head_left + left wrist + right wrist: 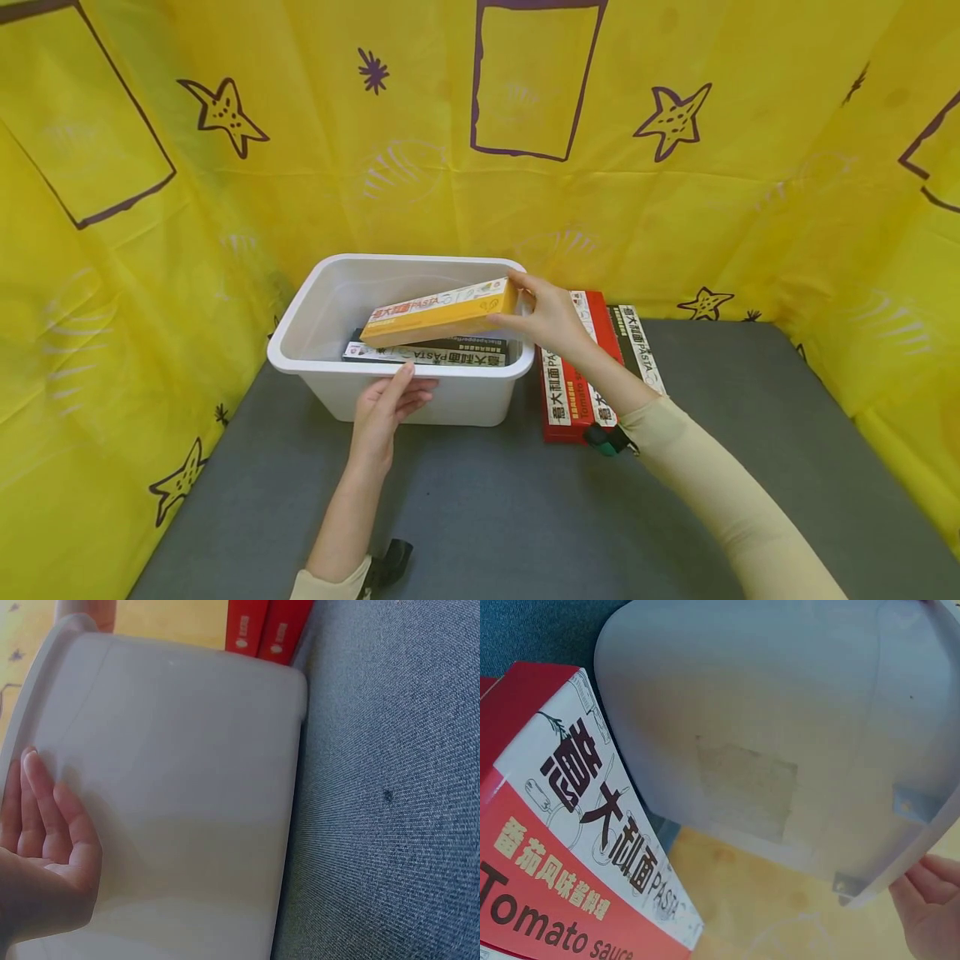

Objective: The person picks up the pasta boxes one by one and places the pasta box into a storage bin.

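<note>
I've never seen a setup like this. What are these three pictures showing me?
No machine arm shows here: a person works bare-handed. The wide picture comes from a camera worn on the head, looking forward and down. The other two come from cameras worn on each wrist, so they show the bin close up from outside.

The right hand holds a yellow box by one end, tilted at the bin's opening. The left hand holds the bin's rim. At least one dark box lies inside. On the grey table, right of the bin, are red boxes and a black-and-white box.
</note>
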`<state>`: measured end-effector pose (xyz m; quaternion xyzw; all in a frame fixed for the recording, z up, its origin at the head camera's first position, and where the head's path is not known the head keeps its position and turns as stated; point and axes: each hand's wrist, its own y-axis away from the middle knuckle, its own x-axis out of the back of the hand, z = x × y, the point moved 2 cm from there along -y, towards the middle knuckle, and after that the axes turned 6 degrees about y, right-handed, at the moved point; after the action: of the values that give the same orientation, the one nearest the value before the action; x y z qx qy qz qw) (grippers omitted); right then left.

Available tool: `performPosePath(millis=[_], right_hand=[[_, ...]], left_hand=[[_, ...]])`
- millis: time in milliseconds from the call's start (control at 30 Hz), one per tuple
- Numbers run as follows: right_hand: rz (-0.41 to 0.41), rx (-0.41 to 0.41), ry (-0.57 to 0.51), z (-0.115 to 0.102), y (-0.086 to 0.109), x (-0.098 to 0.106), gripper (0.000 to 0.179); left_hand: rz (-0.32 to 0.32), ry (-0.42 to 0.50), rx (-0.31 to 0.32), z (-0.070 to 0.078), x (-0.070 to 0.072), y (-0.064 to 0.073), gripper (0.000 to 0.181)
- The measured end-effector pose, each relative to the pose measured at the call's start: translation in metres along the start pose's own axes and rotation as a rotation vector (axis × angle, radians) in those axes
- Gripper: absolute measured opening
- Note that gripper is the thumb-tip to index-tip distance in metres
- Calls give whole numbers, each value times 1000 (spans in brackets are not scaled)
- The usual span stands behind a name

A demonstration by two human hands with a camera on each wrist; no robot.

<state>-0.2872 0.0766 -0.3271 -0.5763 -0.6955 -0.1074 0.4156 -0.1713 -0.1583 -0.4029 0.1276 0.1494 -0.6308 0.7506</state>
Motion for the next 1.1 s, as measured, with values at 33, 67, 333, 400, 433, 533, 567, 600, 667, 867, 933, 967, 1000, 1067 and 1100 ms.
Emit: performPosePath(millis=[33, 67, 333, 400, 433, 533, 567, 600, 667, 867, 933, 967, 1000, 1067, 1100], right_hand=[[0, 4, 21, 0, 0, 0, 80], [-1, 10, 44, 0, -1, 0, 79], [30, 81, 101, 4, -6, -4, 62], [55, 90, 94, 5, -6, -4, 54], [68, 94, 90, 6, -6, -4, 52], [98, 110, 76, 7, -3, -3, 46], [102, 114, 68, 7, -2, -2, 45], [109, 120, 58, 7, 0, -2, 44], [115, 118, 26, 9, 4, 0, 42], [120, 86, -122, 15, 17, 6, 41], [126, 67, -139, 17, 20, 9, 42], [131, 57, -139, 18, 22, 10, 42], [135, 47, -139, 19, 25, 11, 43], [143, 24, -131, 23, 29, 12, 45], [146, 10, -131, 25, 32, 13, 45]], left_hand=[[-1, -4, 0, 0, 0, 0, 28], [-2, -4, -1, 0, 0, 0, 28], [1, 7, -13, 0, -1, 1, 27], [1, 8, -14, -1, -1, 1, 27], [0, 7, -15, -1, -2, 1, 27], [-5, 3, -16, 0, -2, 1, 28], [-6, 4, -17, 0, -1, 1, 28], [-5, 3, -19, 0, -1, 1, 28], [-8, 1, -21, -1, -2, 1, 28], [-11, 2, -20, -1, -2, 1, 28], [-11, 5, -22, -1, -2, 1, 28], [-10, 9, -23, -2, -2, 1, 28], [-11, 13, -23, -2, -2, 1, 28], [-13, 16, -24, -2, -2, 1, 27], [-14, 16, -23, -2, -2, 1, 27]])
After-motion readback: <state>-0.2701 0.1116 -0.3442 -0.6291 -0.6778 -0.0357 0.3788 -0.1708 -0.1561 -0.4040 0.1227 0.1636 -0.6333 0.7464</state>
